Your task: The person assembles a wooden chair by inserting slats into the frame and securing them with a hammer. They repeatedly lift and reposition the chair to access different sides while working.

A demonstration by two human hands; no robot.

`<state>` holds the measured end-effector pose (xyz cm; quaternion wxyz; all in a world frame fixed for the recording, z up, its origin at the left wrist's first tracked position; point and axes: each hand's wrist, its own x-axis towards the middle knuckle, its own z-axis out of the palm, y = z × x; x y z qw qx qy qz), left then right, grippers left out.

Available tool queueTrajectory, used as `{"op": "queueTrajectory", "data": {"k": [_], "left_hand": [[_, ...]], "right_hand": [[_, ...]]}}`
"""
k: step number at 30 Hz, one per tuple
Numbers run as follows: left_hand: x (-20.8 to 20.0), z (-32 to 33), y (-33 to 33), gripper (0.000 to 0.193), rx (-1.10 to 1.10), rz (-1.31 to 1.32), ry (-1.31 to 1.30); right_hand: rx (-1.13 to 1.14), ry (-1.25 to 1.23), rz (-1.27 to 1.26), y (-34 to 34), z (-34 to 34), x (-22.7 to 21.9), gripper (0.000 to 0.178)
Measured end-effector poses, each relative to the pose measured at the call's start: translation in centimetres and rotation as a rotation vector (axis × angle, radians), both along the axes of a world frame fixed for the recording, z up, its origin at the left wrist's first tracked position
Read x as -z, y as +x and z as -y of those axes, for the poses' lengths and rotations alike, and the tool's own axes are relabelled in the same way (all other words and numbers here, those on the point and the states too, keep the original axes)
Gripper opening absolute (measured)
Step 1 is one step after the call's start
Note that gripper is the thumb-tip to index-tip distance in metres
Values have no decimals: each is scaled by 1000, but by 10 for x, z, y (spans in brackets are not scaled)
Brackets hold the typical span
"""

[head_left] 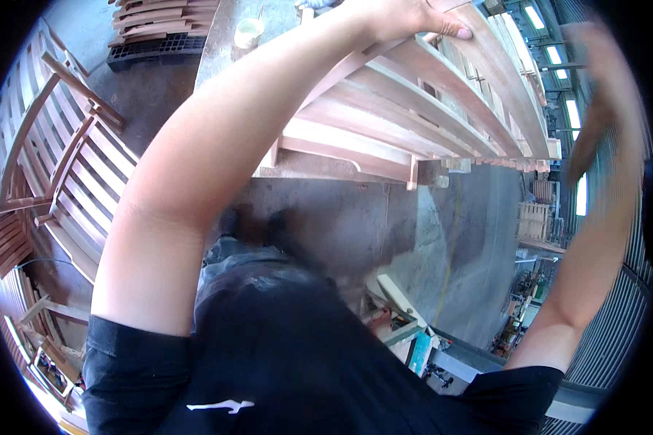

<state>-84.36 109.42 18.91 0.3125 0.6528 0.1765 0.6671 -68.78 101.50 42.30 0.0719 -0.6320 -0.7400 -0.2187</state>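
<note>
Head | left hand (413,16) grip closed on slatted wooden frame (413,116), long axis left-right | right hand (595,65) blurred, grip unclear

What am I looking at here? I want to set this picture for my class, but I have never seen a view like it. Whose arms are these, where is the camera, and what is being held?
The camera sits on a person's head and looks down, so you see their own body: black shirt, both arms reaching forward. Its wide lens bends straight lines near the rim. There is no machine, only two bare hands. The left hand grips the top edge of a wooden slatted frame, perhaps part of a bench or chair. The right hand is raised beside the frame and blurred, so I cannot tell whether it holds anything. The frame seems to rest on a grey worktable, where a small cup stands. On the left are similar slatted chairs. Below is a concrete floor in a workshop.
</note>
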Motion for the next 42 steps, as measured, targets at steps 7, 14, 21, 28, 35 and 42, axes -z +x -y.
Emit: {"op": "queueTrajectory", "data": {"k": [7, 14, 21, 28, 35, 42], "left_hand": [[-15, 3, -18, 84, 335, -188, -327], [-17, 7, -8, 36, 131, -261, -237], [6, -7, 12, 60, -178, -195, -104], [9, -3, 38, 46, 149, -98, -282], [51, -29, -17, 75, -246, -284, -540], [10, 24, 50, 51, -1043, -144, 387]], "right_hand": [[-183, -129, 63, -12, 24, 11, 35], [17, 111, 186, 111, 71, 17, 43], [306, 147, -545, 227, 172, 89, 34], [597, 137, -1099, 342, 238, 233, 31], [651, -20, -1512, 493, 193, 374, 19], [651, -268, -1550, 674, 87, 482, 14]]}}
